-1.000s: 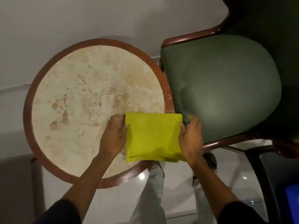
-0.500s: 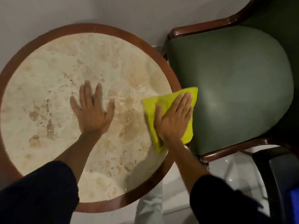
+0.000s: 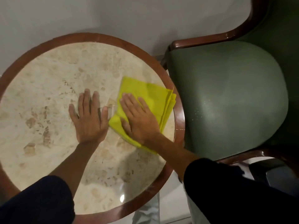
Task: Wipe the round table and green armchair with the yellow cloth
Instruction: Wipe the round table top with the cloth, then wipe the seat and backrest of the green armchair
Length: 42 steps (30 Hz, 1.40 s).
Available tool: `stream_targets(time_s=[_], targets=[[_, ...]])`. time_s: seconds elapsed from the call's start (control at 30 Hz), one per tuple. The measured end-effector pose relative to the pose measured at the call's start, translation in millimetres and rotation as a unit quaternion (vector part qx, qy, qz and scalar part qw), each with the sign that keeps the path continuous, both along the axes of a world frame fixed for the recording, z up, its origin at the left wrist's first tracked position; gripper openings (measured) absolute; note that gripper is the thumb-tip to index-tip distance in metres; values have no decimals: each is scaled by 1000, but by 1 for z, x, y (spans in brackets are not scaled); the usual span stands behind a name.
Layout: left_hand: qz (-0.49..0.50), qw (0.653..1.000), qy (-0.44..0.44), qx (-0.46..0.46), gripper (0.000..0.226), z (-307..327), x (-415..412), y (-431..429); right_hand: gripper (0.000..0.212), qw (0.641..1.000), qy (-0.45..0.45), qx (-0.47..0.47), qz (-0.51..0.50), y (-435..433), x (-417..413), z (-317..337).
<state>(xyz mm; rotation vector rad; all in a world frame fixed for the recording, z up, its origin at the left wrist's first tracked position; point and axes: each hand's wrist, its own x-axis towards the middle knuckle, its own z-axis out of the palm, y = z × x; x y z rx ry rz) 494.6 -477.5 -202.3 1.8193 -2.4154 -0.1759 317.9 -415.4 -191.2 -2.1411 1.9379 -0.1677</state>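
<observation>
The round table (image 3: 48, 75) has a beige marble top inside a brown wooden rim. A folded yellow cloth (image 3: 153, 96) lies on the table's right side, near the rim. My right hand (image 3: 139, 117) presses flat on the cloth's left part, fingers spread and pointing up-left. Just left of the cloth, my left hand (image 3: 89, 117) rests flat on the bare marble, palm down, holding nothing. The green armchair (image 3: 226, 94) stands right beside the table; pale specks dot its seat near the table edge.
A light wall runs behind the table and chair. The chair's brown wooden arm (image 3: 210, 38) curves at the back and another wooden rail (image 3: 252, 155) runs along the near side. A dark object (image 3: 278, 173) sits at the lower right. Pale floor and my trouser legs show below.
A second ago both hands held the cloth stretched above the table edge. Since then the left hand was laid on the marble, and the right hand slid the cloth from the rim leftward onto the marble.
</observation>
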Motion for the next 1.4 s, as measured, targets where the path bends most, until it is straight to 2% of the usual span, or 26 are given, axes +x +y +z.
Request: stream_targets(time_s=[0.1,0.17,0.27,0.3,0.33,0.37,0.4,0.43,0.47,0.5,0.53,0.57,0.6,0.67,0.73,0.8,0.87,0.9,0.93,0.97,1.03,1.23,1.3,1.4], targets=[[-1,1000,0,5,60,-1,0,-3,64,999,5,9,48,60,-5,-5],[-3,1000,-11,5,60,-1,-2,-2,64,999,20,10,40,92,-17,-6],[-1,1000,-30,5,63,-1,-2,2,61,999,20,16,-28,112,-44,4],[1,1000,-31,5,64,-1,-4,1,59,997,-17,9,-76,114,-54,7],[3,999,-34,1,64,0,-8,0,56,984,-94,2,-149,113,-63,11],[5,999,-40,-7,63,1,-14,0,54,945,-210,9,-252,112,-72,18],[2,999,-44,-15,60,3,-21,0,53,866,-338,23,-369,108,-82,27],[-14,999,-42,-26,58,5,-34,0,55,752,-448,27,-482,107,-96,37],[-44,997,-41,-41,55,7,-51,3,56,616,-548,29,-565,109,-111,49],[-85,994,-42,-63,54,8,-71,7,53,475,-640,24,-604,114,-129,58],[-123,988,-48,-82,53,10,-93,8,48,371,-701,5,-609,120,-146,69],[-151,984,-48,-78,54,11,-114,8,46,328,-725,-27,-605,128,-162,79],[-168,983,-45,-53,55,14,-136,9,47,336,-724,-63,-600,138,-179,93],[-159,987,-38,13,61,15,-173,16,47,402,-671,-141,-606,156,-210,123],[-112,992,-39,52,68,10,-187,25,38,525,-571,-166,-609,169,-236,143],[-93,993,-60,38,71,0,-210,28,30,649,-472,-168,-572,173,-277,146],[-88,993,-71,17,70,-1,-208,26,51,767,-331,-132,-534,166,-284,125],[-87,994,-66,10,68,-2,-208,24,58,813,-241,-100,-520,159,-286,108],[-87,994,-58,9,67,-3,-208,25,59,842,-155,-48,-514,154,-289,87],[-85,995,-53,10,65,-4,-210,27,61,850,-91,22,-518,152,-290,67],[-82,996,-41,7,63,-5,-211,30,73,833,-34,106,-542,147,-292,29],[-74,997,-37,-6,60,-8,-210,25,85,828,16,69,-557,105,-311,-14],[-80,996,-38,-13,61,-8,-210,26,91,850,15,70,-521,78,-301,-17],[-76,996,-34,-13,62,-8,-208,25,99,909,31,54,-412,45,-264,-17]])
